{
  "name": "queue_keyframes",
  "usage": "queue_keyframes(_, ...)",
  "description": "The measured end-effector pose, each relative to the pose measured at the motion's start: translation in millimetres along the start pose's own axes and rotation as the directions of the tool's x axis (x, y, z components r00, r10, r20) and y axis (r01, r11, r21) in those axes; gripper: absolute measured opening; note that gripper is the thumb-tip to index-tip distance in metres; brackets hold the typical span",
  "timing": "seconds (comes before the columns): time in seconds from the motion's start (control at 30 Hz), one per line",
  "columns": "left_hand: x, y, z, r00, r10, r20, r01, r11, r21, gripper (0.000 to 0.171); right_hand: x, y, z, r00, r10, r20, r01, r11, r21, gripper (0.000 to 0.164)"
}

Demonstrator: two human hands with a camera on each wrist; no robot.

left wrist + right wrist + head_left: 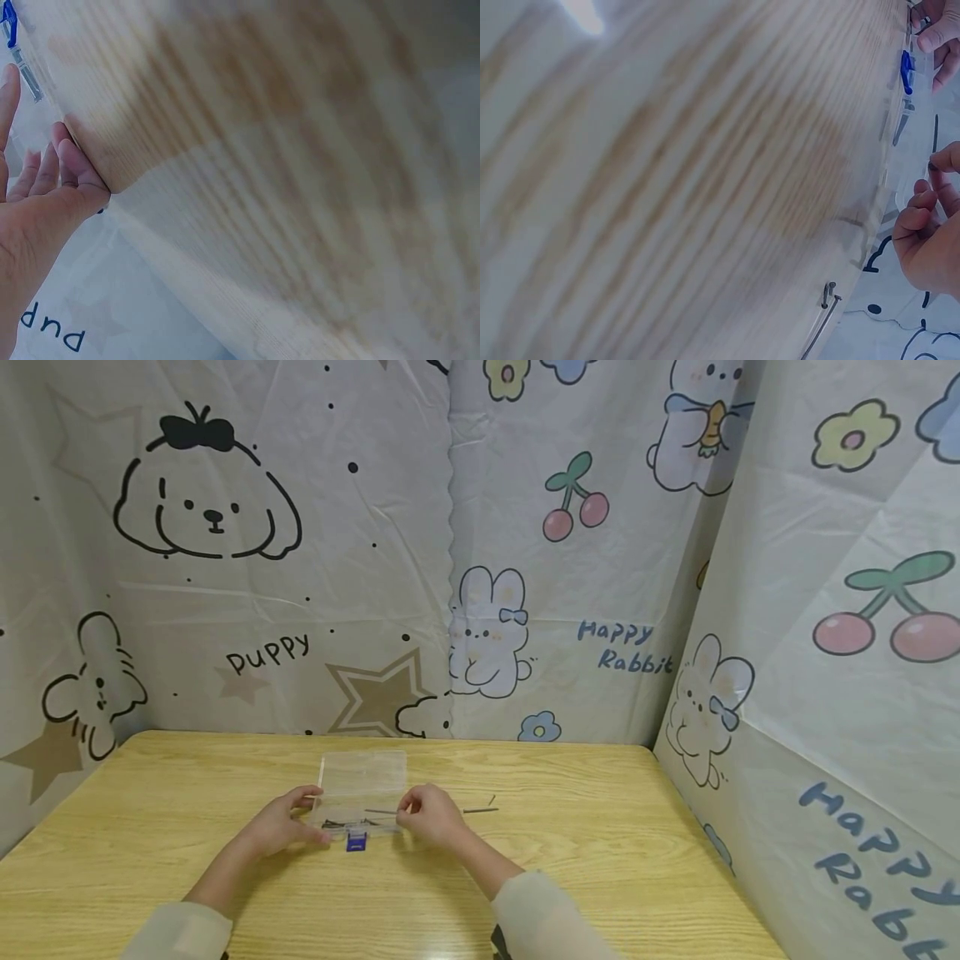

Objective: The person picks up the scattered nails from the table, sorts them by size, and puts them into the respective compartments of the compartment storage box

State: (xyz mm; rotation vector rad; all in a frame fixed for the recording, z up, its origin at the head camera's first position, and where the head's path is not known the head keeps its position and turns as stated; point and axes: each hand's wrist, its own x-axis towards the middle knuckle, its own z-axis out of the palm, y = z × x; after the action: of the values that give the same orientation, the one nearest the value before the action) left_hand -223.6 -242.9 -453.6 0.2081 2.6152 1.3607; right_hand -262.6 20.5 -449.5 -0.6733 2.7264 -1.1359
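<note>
2 hands, head view: both are at a clear plastic box (384,831) standing on the wood-grain table (420,902).
Left hand (277,827): grasping the box at its left side, thumb by the front corner, fingers toward the back.
Right hand (433,817): pinching a long thin nail (381,812) over the box's right side, the free end pointing left.
Box: lid (363,772) raised at the back, blue latch (356,842) at the front, dark nails (337,825) lying inside along the front.
Loose on the wood: 1 long loose nail (480,811) to the right of the right hand, 1 short piece (492,800) just behind it.
Writing on the cloth (375,543): "PUPPY" in black, below a dog's head; "Happy Rabbit" in blue farther right; the same blue words, larger, on the right side, the 2nd word cut off at the edge.
Left wrist view, hand: thumb and bent fingers at the left edge, box and blue latch beside them.
Left wrist view, letters: "PUP" upside down, the rest hidden behind the wrist.
Right wrist view, hand: bent fingers, the dark nail at the fingertips; left hand in the top right corner.
Right wrist view, table: long loose nail and short piece close together near the edge; black print beyond, too cropped to read.
</note>
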Motion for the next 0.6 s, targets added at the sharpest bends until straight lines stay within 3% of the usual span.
queue_keyframes(0.6, 0.1, -0.6, 1.2, 1.000, 0.003, -0.004, -0.003, 1.000, 0.004, 0.088, 2.7, 3.5, 6.3, 1.000, 0.019, -0.018, -0.018, 0.999, 0.027, 0.005)
